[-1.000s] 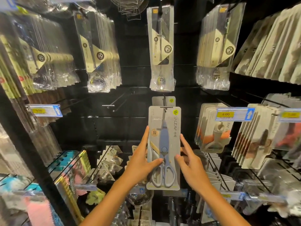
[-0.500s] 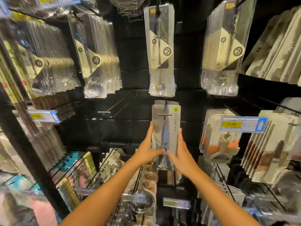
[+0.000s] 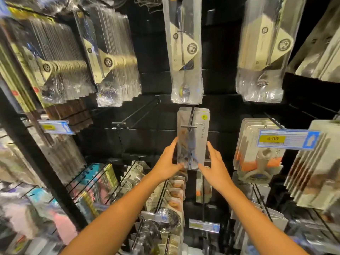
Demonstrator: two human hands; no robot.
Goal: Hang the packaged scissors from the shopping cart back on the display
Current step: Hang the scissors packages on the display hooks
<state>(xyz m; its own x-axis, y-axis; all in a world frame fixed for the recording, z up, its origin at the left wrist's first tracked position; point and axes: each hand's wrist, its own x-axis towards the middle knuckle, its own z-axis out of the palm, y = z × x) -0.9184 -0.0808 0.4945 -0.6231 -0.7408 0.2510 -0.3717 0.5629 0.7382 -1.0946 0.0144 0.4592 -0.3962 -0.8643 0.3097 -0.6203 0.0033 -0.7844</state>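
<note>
The packaged scissors (image 3: 193,138), a grey card with blue-handled scissors under clear plastic, hangs in the middle of the black display. A metal peg (image 3: 189,126) with a small crossbar passes through the card's top, and the crossbar sits in front of the card. My left hand (image 3: 168,162) holds the lower left edge, thumb over the front. On the lower right edge, my right hand (image 3: 215,165) has its fingers straight along the side and its thumb at the bottom corner.
An empty peg (image 3: 118,123) juts out to the left. Bagged spoons (image 3: 185,52) hang just above the scissors. Carded peelers (image 3: 257,150) behind a 4.00 price tag (image 3: 287,139) hang to the right. More carded goods (image 3: 174,190) and a metal bowl (image 3: 168,219) sit below.
Both hands have moved forward and slid the scissors package back along the peg, past the crossbar. The card now hangs deeper in the display, and my hands have slid lower on it.
</note>
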